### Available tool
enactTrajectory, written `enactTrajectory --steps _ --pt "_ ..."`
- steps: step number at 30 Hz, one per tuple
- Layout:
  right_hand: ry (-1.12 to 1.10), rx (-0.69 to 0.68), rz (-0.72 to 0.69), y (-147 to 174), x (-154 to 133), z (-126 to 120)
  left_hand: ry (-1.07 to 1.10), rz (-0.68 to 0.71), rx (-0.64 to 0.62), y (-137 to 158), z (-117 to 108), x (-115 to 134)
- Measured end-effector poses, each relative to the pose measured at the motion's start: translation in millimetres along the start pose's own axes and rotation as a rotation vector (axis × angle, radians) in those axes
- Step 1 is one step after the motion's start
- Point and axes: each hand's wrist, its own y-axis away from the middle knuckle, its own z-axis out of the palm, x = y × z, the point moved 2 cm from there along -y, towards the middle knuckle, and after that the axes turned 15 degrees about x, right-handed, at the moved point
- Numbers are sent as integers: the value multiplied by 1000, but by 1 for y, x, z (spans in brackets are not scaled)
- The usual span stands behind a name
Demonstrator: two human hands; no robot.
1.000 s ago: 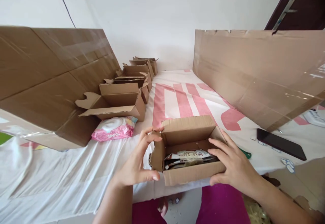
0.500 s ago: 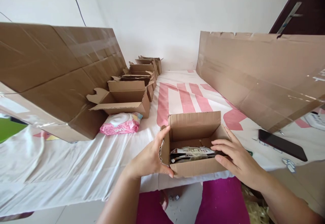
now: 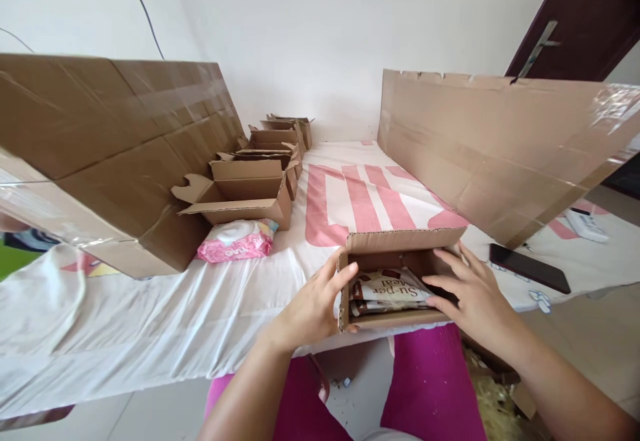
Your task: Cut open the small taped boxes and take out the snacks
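Observation:
At the table's front edge, a small open cardboard box (image 3: 406, 240) is held between both hands. Flat snack-like packets (image 3: 387, 285), the top one printed "Su-per Meal", lie inside it. My left hand (image 3: 316, 302) grips the box's left end, thumb at the side flap and fingers partly hidden below. Across the right wall lies my right hand (image 3: 477, 296); its fingers reach over into the box, their tips close to the packets' right end. The box is tipped a little toward me, with its back flap raised.
A row of open cardboard boxes (image 3: 240, 209) runs back on the left, beside a pink wipes pack (image 3: 237, 240) and large taped cartons (image 3: 115, 148). To the right stand a tall cardboard panel (image 3: 480, 154), a black phone (image 3: 529, 268) and a white device (image 3: 586, 225).
The box has shifted slightly right and tilted toward me, showing more of the packets. Both hands moved with it, and my right fingers now reach further inside. The camera view has turned slightly right.

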Motion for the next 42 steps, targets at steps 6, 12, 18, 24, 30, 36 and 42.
enactTrajectory --steps 6,12,18,24,30,36,42 --pt "-64 -11 -62 -7 -13 3 -17 -66 -2 3 3 -14" --pt "-185 -60 49 -16 -7 17 81 -119 24 2 5 -16" --pt "-294 -122 82 -24 -6 21 198 -247 12 4 10 -19" --pt "-345 7 102 -26 -9 22 315 -367 155 4 20 -28" --pt "-490 617 513 -15 20 -21 255 -383 154 8 5 -35" --pt "-665 1169 736 3 62 -67 216 -423 253 10 -18 -46" --pt "-621 832 751 41 72 -30 532 -758 720 9 -25 -82"
